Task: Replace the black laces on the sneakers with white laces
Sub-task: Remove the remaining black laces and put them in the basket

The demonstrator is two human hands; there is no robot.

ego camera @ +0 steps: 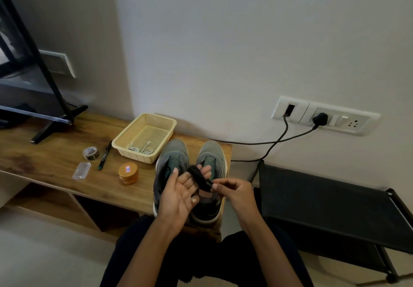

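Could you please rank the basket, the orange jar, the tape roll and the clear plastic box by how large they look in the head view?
1. the basket, clearly largest
2. the orange jar
3. the tape roll and the clear plastic box: they look about alike, so I leave them unranked.

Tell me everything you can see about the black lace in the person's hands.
The black lace is a dark, soft cord that looks like fabric. It is wound in several turns into a thick bundle around the straight fingers of the left hand, which is palm up. The right hand pinches its loose end just beside the bundle. The lace is held above the grey-green sneakers on the wooden bench. Its tips cannot be made out.
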